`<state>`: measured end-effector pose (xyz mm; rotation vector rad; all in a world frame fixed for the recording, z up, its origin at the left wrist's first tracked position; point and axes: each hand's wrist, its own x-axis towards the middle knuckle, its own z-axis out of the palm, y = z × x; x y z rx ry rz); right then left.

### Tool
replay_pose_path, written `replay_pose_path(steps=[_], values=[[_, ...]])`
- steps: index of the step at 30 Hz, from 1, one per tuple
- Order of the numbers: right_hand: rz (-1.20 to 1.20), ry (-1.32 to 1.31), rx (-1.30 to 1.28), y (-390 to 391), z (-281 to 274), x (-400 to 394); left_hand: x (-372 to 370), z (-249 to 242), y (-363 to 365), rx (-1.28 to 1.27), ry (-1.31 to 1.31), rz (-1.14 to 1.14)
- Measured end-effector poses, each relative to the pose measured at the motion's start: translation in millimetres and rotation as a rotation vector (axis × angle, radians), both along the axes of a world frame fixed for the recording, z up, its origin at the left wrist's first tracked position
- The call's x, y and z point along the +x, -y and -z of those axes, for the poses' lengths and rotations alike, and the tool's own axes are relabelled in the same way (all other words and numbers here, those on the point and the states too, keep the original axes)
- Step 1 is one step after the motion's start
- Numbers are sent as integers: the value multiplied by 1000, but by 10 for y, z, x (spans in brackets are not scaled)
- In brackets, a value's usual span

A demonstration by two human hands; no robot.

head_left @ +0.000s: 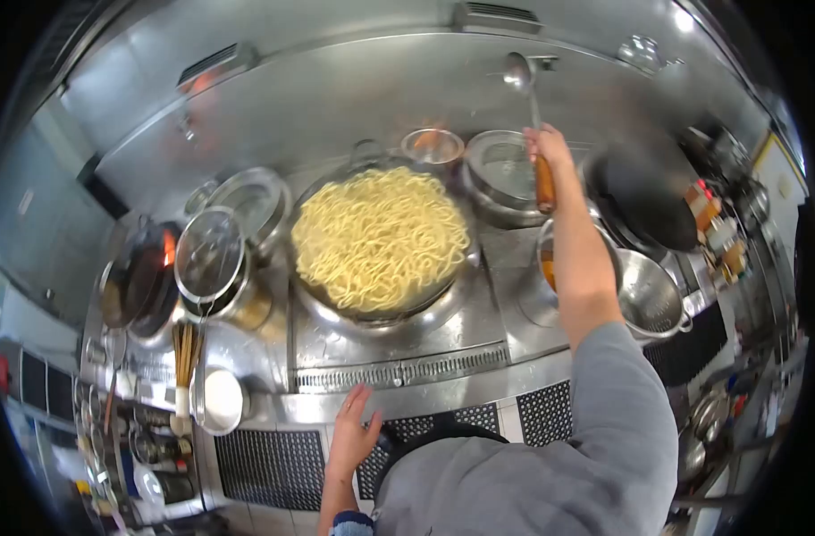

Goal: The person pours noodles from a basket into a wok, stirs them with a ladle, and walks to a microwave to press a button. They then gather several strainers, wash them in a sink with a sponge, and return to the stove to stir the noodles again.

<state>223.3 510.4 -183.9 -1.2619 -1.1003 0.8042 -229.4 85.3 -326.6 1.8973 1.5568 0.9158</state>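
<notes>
My right hand (550, 146) grips a ladle (544, 183) by its wooden handle, arm stretched out toward the back wall. The ladle's metal bowl is raised beside a small tap (543, 62) on that wall. A broad heap of yellow noodles (381, 237) fills the large wok (365, 314) at the centre of the range. Down at the front edge of the range, my left hand (356, 431) is held with fingers apart and nothing in it, close to the slotted drain (399, 371).
Left of the noodles stand a mesh strainer (209, 255) over a pot, a dark wok (148, 277) with flame beside it, and a white container (222, 402). On the right are a lidded pot (501, 170), a perforated colander (651, 295) and a tilted black wok (649, 196).
</notes>
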Motion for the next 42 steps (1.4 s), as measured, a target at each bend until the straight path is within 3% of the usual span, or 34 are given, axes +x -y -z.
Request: replay_pose_path(steps=[3, 5, 11, 13, 15, 20, 25, 30, 37, 41, 42], values=[[37, 21, 0, -96, 193, -230, 76, -154, 22, -37, 23, -38], [87, 225, -106, -455, 643, -37, 16, -138, 179, -81, 26, -97], [3, 83, -404, -243, 1017, -194, -127, 84, 597, -163, 21, -172], [-327, -584, -389, -572, 1458, 162, -109, 45, 692, -188, 45, -189], [-556, -1437, -324, -297, 1258, 89, -115, 103, 786, -195, 22, -184], [-606, -1655, -172, 133, 633, -62, -187, 215, 865, -175, -6, -131], [-688, -1788, -378, 930, -368, -272, -355, 218, 748, -156, -14, -10], [-696, -1762, -398, 1868, -656, -712, -478, 97, 670, -109, 0, 105], [-613, -1690, -572, 2852, -348, -1257, -735, 152, 830, -170, 69, 229], [-594, -1235, -601, 3028, -78, -1314, -919, 404, 921, -235, 20, 280], [-514, -814, -551, 3045, -43, -1318, -952, 429, 934, -251, -18, 281]])
